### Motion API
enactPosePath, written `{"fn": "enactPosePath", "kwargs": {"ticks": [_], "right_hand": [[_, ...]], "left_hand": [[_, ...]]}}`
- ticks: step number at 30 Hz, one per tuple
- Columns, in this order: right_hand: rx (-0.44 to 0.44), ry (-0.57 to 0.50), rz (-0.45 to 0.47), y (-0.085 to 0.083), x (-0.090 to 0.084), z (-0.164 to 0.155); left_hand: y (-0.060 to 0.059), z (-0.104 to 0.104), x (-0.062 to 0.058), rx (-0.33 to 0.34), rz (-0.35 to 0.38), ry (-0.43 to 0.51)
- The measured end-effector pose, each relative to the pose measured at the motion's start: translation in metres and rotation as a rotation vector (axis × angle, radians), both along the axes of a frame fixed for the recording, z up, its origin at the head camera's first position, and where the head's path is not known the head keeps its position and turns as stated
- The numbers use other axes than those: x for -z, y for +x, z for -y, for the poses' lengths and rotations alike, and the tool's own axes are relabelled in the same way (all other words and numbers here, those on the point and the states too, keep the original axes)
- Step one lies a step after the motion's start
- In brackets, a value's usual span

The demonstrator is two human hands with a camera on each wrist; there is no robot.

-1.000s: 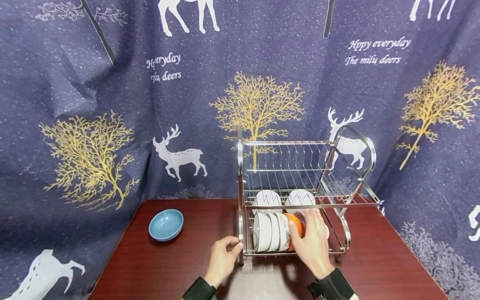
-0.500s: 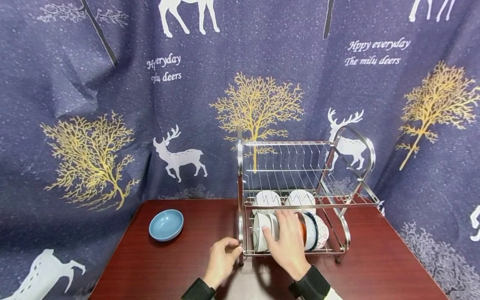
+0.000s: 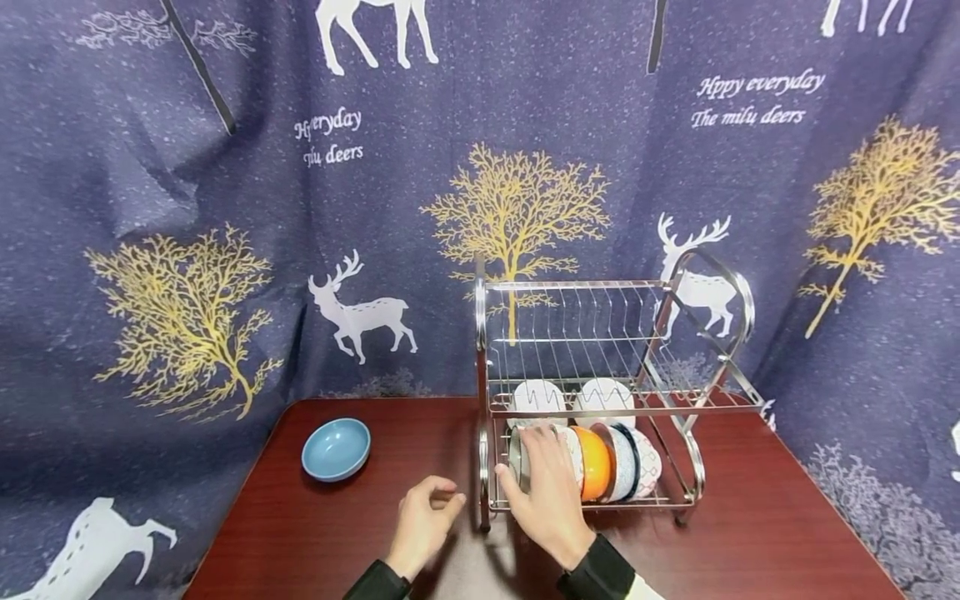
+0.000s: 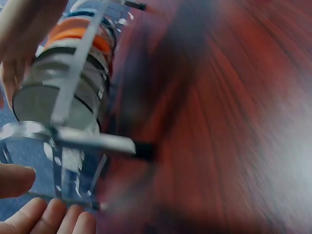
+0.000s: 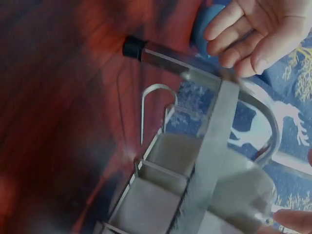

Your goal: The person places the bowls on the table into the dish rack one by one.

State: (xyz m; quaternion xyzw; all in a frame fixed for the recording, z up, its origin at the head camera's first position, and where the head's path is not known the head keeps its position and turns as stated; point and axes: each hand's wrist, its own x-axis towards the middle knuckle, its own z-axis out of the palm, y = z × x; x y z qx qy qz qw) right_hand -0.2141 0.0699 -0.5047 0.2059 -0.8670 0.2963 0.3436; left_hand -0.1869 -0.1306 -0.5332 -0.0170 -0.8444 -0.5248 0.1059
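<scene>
A row of bowls stands on edge on the lower shelf of a metal dish rack (image 3: 482,333). My right hand (image 3: 551,500) lies over the row's left end, fingers extended across the white bowls and partly hiding them. Its thumb is beside the leftmost bowl (image 4: 53,105), whose grey inside faces left. Right of this hand come an orange bowl (image 3: 596,467), a speckled bowl (image 3: 621,467) with a dark rim and a red-patterned bowl (image 3: 649,467). Just left of the rack's front post, my left hand (image 3: 425,517) is held loosely curved with nothing in it.
Two white bowls (image 3: 538,396) stand at the back of the lower shelf. The wire upper shelf (image 3: 577,340) overhangs them. A blue bowl (image 3: 336,450) sits at the left of the red-brown table (image 3: 285,533). A deer-print curtain (image 3: 420,208) hangs behind.
My right hand has moved left along the row, from around the orange bowl to the leftmost bowls, uncovering the orange one. My left hand has come away from the rack's post, toward the left.
</scene>
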Motion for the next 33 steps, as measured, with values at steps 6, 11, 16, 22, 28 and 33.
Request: {"fn": "enactPosePath", "kwargs": {"ticks": [6,11,16,22,28,33], "right_hand": [[-0.042,-0.001,0.006,0.004,0.001,0.008],[-0.077,-0.005,0.012,0.008,0.002,0.014],[-0.091,-0.016,0.000,0.009,0.000,0.021],[-0.135,-0.043,0.016,0.014,-0.003,0.029],[-0.157,-0.108,0.054,0.016,-0.001,0.039],[-0.148,-0.147,0.076,0.017,0.000,0.044]], "left_hand": [[0.002,0.029,0.009,-0.094,0.030,-0.050],[0.001,0.053,0.011,-0.217,0.052,-0.070],[-0.002,0.078,0.011,-0.312,0.083,-0.088],[-0.006,0.105,0.013,-0.411,0.081,-0.174],[-0.010,0.122,0.012,-0.442,0.189,-0.106],[-0.014,0.130,0.008,-0.444,0.269,0.028]]}}
